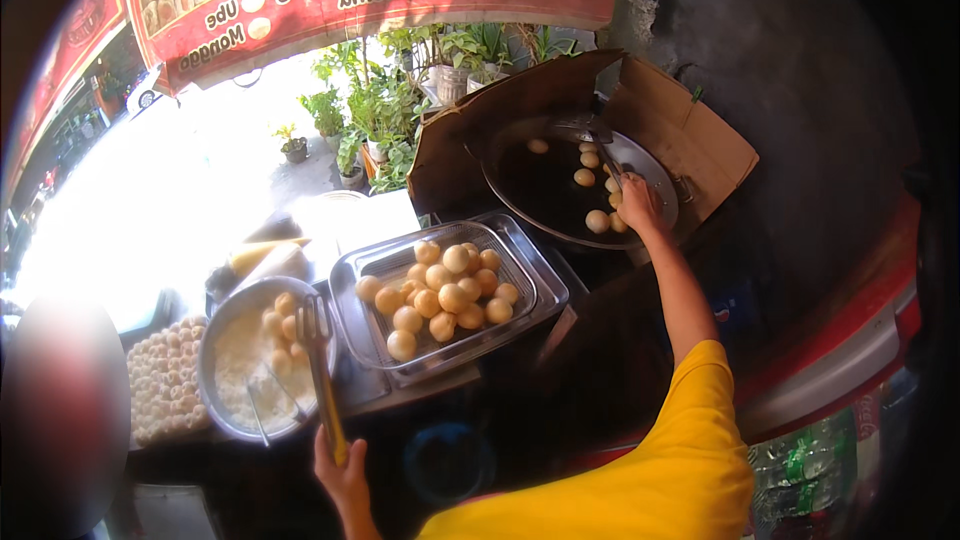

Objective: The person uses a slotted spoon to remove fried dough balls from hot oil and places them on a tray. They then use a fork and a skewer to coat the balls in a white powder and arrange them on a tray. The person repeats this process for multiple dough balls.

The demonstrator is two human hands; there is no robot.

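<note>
In my left hand point(343, 485) is a pair of metal tongs point(318, 350) with a yellow handle, pointing away from me over the right edge of a metal bowl point(205, 380). The bowl holds whitish powder, several round golden balls point(284, 325) and two thin metal pieces. My right hand point(638, 202) reaches over a wide pan of dark oil point(540, 190), closed round a long-handled metal utensil point(606, 150) whose head I cannot make out. Several pale dough balls point(585, 177) float by the pan's right side. Between bowl and pan, many fried balls point(453, 297) fill a wire basket point(520, 280) in a steel tray point(550, 295).
Small pale dough pieces point(165, 380) lie in rows left of the bowl. Cardboard point(700, 135) shields the pan's back and right. A red banner point(400, 5) hangs above potted plants point(375, 115). Bottles point(805, 470) stand at lower right. A blurred shape point(65, 410) blocks the lower left.
</note>
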